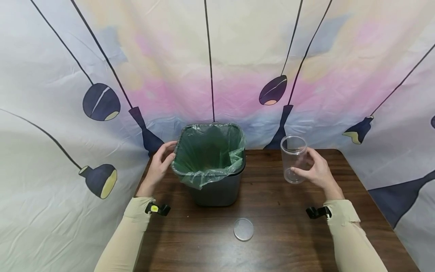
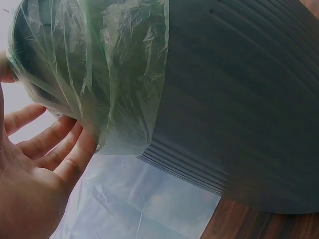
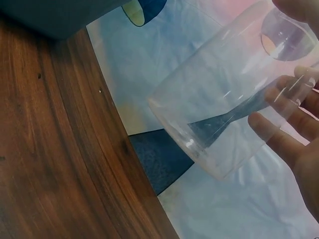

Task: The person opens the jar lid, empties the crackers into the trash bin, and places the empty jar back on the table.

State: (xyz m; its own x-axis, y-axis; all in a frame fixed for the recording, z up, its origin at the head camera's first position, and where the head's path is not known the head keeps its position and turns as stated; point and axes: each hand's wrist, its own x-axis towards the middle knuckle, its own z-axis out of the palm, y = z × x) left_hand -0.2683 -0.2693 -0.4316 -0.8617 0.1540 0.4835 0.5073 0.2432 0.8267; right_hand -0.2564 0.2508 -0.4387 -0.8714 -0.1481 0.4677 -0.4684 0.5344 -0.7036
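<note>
A dark grey bin [image 1: 217,189] lined with a green plastic bag [image 1: 208,151] stands on the wooden table [image 1: 278,234]. My left hand [image 1: 162,161] rests with straight fingers against the bag-covered rim on the bin's left side; in the left wrist view the fingers [image 2: 60,149] touch the bag [image 2: 119,84]. My right hand [image 1: 314,170] grips a clear, empty plastic jar [image 1: 293,158] upright, lifted above the table to the right of the bin. In the right wrist view the jar [image 3: 224,114] lies across my fingers [image 3: 294,134].
A round clear lid [image 1: 243,229] lies flat on the table in front of the bin. A printed cloth backdrop [image 1: 217,68] hangs close behind and around the table. The table's right edge [image 3: 134,164] is near the jar.
</note>
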